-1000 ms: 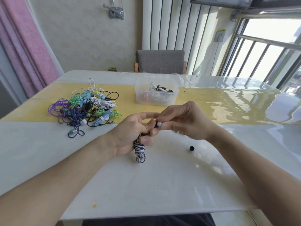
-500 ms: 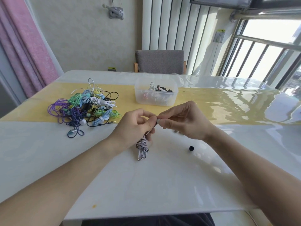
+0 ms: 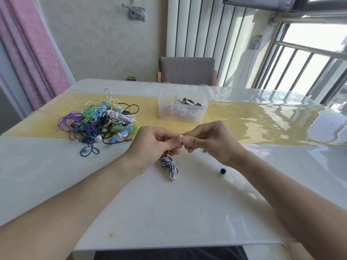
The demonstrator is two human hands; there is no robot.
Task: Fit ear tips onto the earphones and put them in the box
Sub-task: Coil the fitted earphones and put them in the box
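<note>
Earphones with a black-and-white striped cord (image 3: 168, 165) hang in a coiled bundle below a person's left hand (image 3: 152, 147), the bundle's long axis running roughly up and down with its lower end pointing toward the camera and resting on or just above the white table (image 3: 169, 212). A thin strand of cord rises from the bundle into the left hand, whose fingers are curled and pinching that strand. Level with the knuckles, a small white earbud (image 3: 181, 136) sits between the two hands, its axis lying roughly sideways; the view does not show which way its nozzle faces. The right hand (image 3: 212, 141) meets the left at that point, thumb and forefinger pinching the earbud, the other fingers curled under. Both forearms reach in from the near edge of the table. To the right of the bundle, just beside the right wrist, a small black ear tip (image 3: 222, 171) lies alone on the table. Farther back on the left, a tangled pile of coloured earphones (image 3: 101, 119) in purple, green, blue, white and black rests on the yellow runner (image 3: 244, 121). Beyond the hands stands a clear plastic box (image 3: 182, 107), open-topped, with a few earphones inside. Behind the table, a grey chair (image 3: 186, 70) faces the wall.
</note>
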